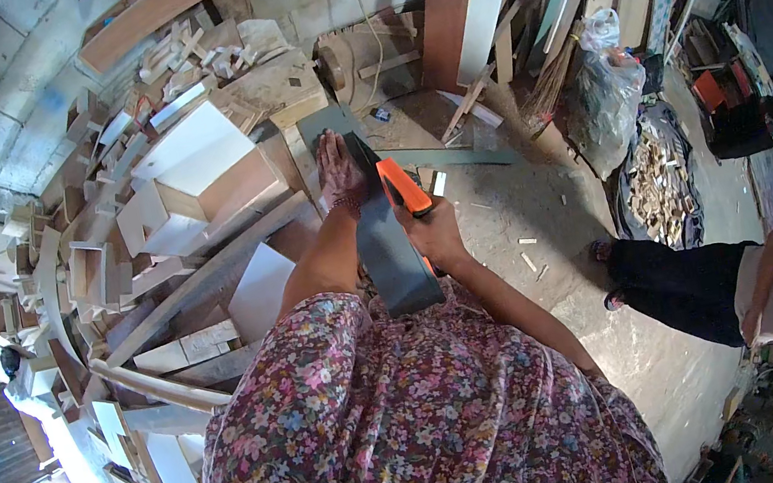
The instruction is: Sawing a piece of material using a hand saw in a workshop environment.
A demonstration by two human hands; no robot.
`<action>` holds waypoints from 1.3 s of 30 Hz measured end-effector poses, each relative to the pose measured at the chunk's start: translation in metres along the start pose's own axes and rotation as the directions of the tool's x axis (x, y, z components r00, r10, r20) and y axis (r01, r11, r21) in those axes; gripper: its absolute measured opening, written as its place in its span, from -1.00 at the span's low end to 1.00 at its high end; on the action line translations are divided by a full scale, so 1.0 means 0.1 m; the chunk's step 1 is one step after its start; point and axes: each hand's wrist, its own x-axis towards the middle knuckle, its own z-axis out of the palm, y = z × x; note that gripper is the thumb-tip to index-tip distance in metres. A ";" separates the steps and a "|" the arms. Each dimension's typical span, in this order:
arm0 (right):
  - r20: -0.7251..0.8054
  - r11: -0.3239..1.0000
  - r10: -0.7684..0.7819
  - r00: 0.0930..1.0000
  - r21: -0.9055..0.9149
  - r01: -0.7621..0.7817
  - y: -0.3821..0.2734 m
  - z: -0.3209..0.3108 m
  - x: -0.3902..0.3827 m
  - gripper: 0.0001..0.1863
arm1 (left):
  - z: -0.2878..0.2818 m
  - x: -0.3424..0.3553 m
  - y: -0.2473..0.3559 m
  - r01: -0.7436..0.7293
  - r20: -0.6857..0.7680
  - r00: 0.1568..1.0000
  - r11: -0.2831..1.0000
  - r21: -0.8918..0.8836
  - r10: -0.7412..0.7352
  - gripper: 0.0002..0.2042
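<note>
My left hand (336,171) lies flat on a long grey board (391,253), its fingers stretched out toward the far end. The board runs away from my lap between my two arms. In my right hand (435,234) is the orange and black handle of a handsaw (405,186), with the fingers closed round it. A dark blade seems to slant from the handle toward the far left, beside my left hand. Where its edge meets the board I cannot tell.
Stacked wooden boxes and offcuts (190,151) crowd the left side. Tall planks (451,4) lean on the far wall. To the right are a clear plastic bag (608,95), a sack of wood scraps (657,183) and another person in black trousers (683,291). Small offcuts dot the floor (548,236).
</note>
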 end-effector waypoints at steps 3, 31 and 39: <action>0.003 0.996 0.092 0.996 0.016 -0.092 -0.18 -0.14 -0.17 -0.82 | 0.07 0.02 -0.02 0.000 0.027 1.000 0.997 -0.077 0.003 -0.48; 0.062 0.997 0.083 0.995 -0.003 -0.083 -0.24 -0.37 -0.36 -0.81 | 0.12 -0.01 -0.10 -0.062 -0.137 0.989 0.997 -0.044 0.055 -0.53; -0.015 0.985 -0.020 1.000 -0.170 0.017 -0.01 0.04 0.23 -0.72 | 0.04 0.00 -0.06 -0.029 -0.036 0.999 0.999 -0.022 0.028 -0.52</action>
